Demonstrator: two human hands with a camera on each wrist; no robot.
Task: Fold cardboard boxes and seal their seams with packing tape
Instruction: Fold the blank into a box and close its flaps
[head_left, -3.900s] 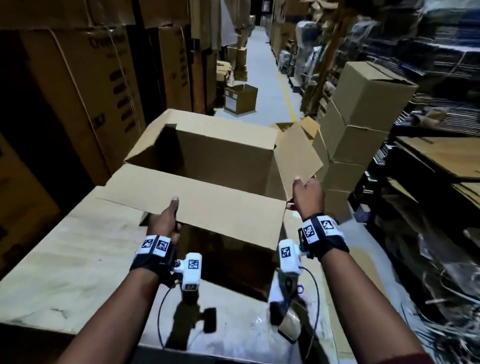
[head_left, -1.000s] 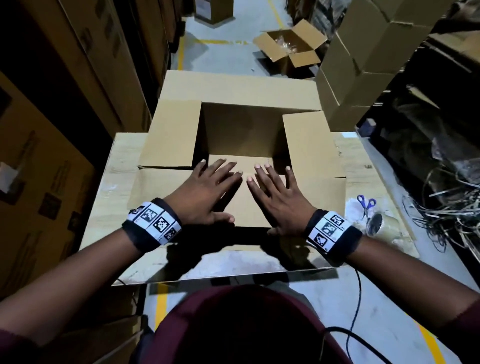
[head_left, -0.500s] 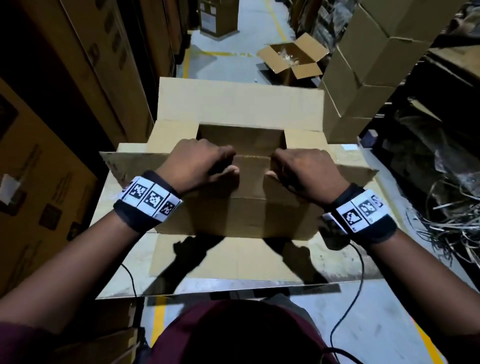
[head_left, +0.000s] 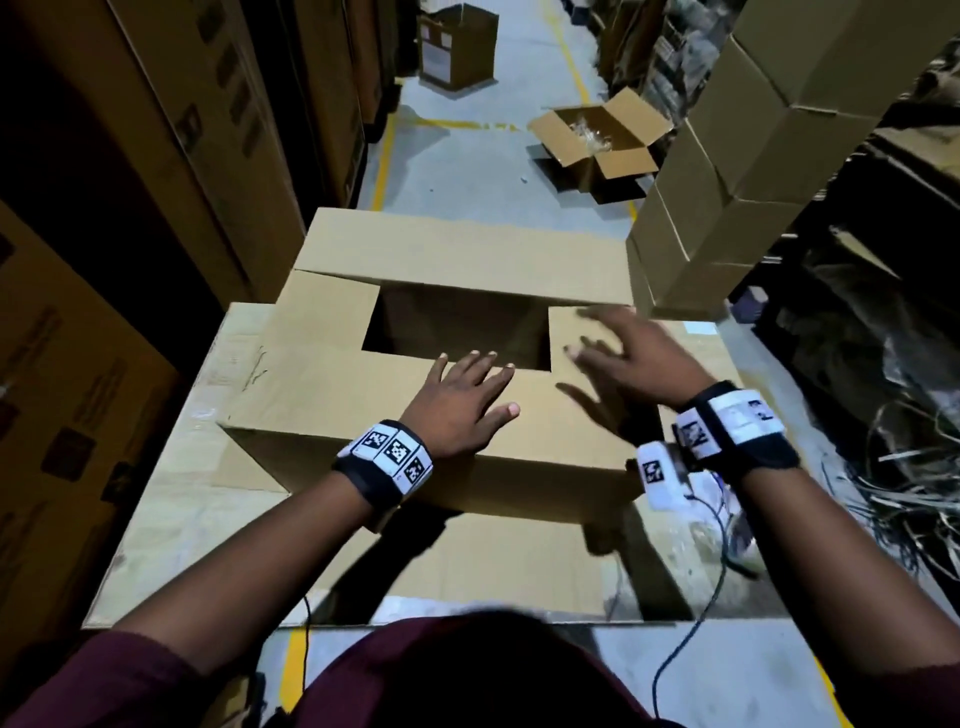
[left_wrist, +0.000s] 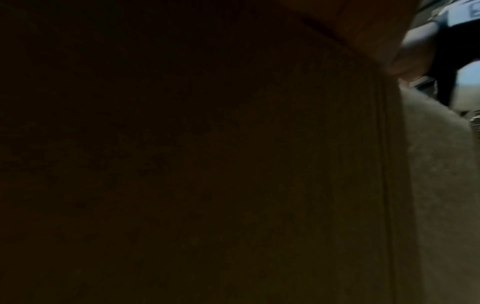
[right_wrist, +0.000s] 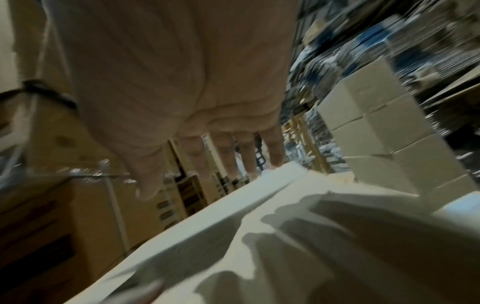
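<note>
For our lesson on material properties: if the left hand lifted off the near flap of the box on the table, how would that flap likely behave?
The near flap would probably spring up a bit: it is creased cardboard, held flat only by the left hand. It looks stiff, staying planar. The box is open and seems empty, so likely light and easily pushed.

I count one cardboard box (head_left: 363, 395) on one table (head_left: 171, 525), with four top flaps: near, far, left and right. Two hands are in view, my left hand (head_left: 457, 410) and my right hand (head_left: 631, 361). On the aisle floor I make out two more boxes, one open carton (head_left: 597, 140) and one upright carton (head_left: 457, 44). The stacked boxes (head_left: 737, 171) at right number perhaps four; the top is cut off.
</note>
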